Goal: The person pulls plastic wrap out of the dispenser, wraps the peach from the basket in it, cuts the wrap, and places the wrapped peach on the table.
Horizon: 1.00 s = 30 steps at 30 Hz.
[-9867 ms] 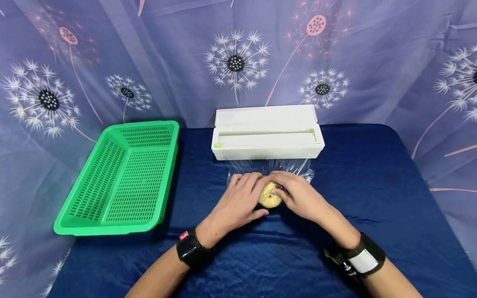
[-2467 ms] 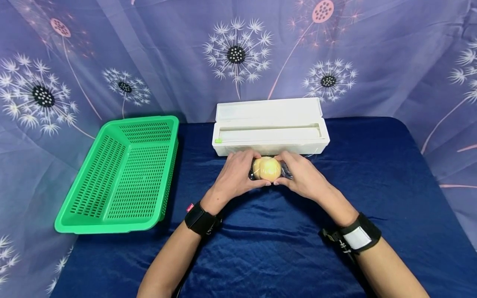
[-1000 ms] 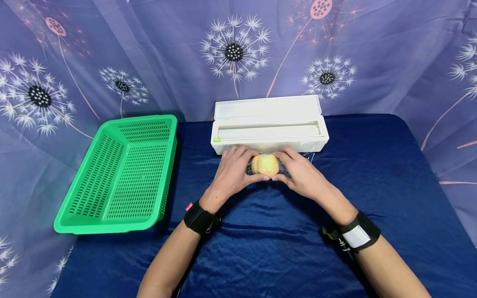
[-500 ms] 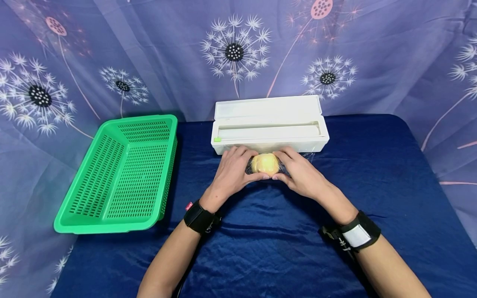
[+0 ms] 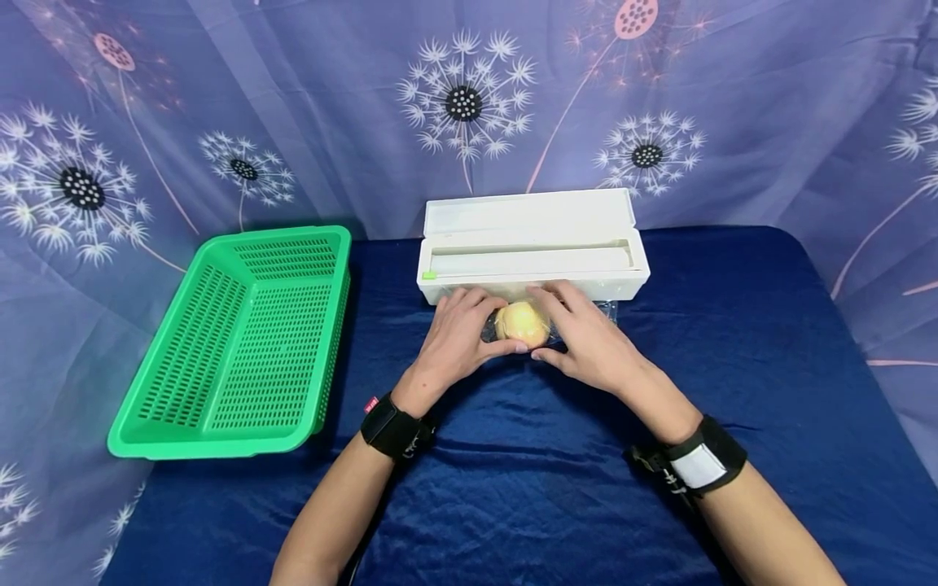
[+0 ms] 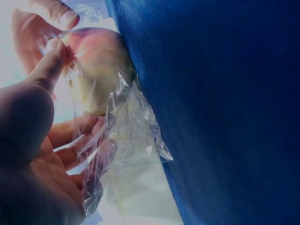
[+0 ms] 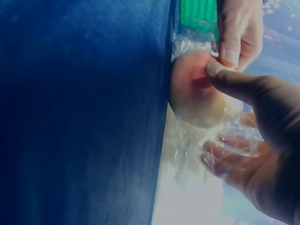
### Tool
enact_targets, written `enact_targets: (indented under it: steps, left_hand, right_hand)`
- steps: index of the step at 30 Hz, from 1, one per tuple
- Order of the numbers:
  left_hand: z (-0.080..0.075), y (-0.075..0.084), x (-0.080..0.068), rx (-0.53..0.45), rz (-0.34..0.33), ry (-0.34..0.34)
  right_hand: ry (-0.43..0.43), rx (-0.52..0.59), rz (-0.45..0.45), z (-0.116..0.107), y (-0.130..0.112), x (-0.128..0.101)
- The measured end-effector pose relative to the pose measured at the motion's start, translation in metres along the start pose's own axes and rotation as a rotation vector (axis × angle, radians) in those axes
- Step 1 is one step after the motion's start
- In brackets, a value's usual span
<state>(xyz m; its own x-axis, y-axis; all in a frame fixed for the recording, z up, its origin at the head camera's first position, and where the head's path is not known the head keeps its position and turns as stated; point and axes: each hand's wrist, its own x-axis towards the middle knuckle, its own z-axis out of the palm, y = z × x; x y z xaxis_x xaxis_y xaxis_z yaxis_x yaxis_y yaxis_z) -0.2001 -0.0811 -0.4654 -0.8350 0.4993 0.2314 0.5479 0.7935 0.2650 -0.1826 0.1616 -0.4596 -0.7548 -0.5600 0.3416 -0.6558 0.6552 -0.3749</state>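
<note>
Here the round yellow film-wrapped fruit [image 5: 522, 323] sits between both hands, left hand [image 5: 458, 342] and right hand [image 5: 589, 343] each curled around it.

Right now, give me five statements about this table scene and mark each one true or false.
1. Both hands, the left hand and the right hand, hold the round yellow fruit wrapped in clear plastic film. True.
2. The green perforated plastic basket holds a fruit. False: nothing shows inside it.
3. The white plastic film dispenser box has its lid open. True.
4. The basket stands on the person's right. False: it stands on their left.
5. The fruit lies beyond the dispenser box. False: it sits just in front of it, on the dark blue cloth.
</note>
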Motion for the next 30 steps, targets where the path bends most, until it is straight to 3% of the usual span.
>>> enact_targets:
  steps: [7,22,30]
  left_hand:
    - [-0.0013,0.0011,0.0013,-0.004,0.005,0.007]
    - [0.001,0.0041,0.0006,0.048,0.013,0.003]
    - [0.0011,0.0041,-0.0014,0.029,0.058,0.045]
  right_hand:
    - [0.046,-0.088,-0.11,0.0038,-0.0049,0.0054]
    - [0.019,-0.088,-0.024,0.0036,-0.0071,0.0032]
    - [-0.002,-0.065,-0.002,0.0042,-0.0037,0.0043]
